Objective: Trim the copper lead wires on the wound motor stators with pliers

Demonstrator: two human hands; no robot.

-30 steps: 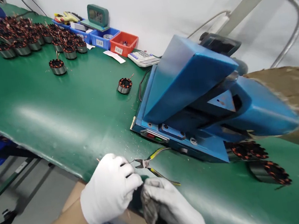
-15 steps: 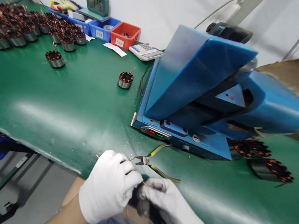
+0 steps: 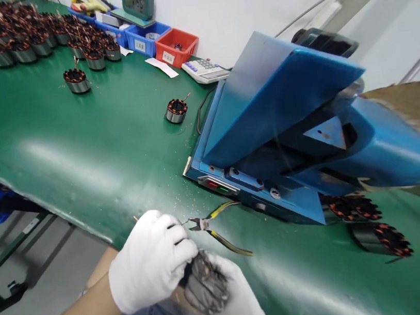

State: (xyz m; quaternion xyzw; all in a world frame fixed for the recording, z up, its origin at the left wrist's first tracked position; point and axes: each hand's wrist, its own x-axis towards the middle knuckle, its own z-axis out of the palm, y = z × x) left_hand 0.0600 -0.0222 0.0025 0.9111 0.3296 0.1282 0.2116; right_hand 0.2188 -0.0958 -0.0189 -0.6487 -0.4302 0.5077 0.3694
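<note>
My left hand, in a white glove, is curled round a dark part that it mostly hides. A copper wire end sticks out behind the knuckles. Close against it is my right hand, its glove blackened over the fingers. Those fingers are curled and somewhat blurred, and whatever lies in them is hidden. Just beyond both hands, cutting pliers with yellow-and-black handles lie with jaws apart on the green table.
A blue machine stands to the right, with several wound stators beside it. One stator sits by the calculator. Many more stators crowd the far left. Blue bins, a red bin and a clock line the wall.
My right hand has turned over and shifted slightly left and down, so its blackened fingers now face me. My left hand has hardly moved. The pliers lie as before.
</note>
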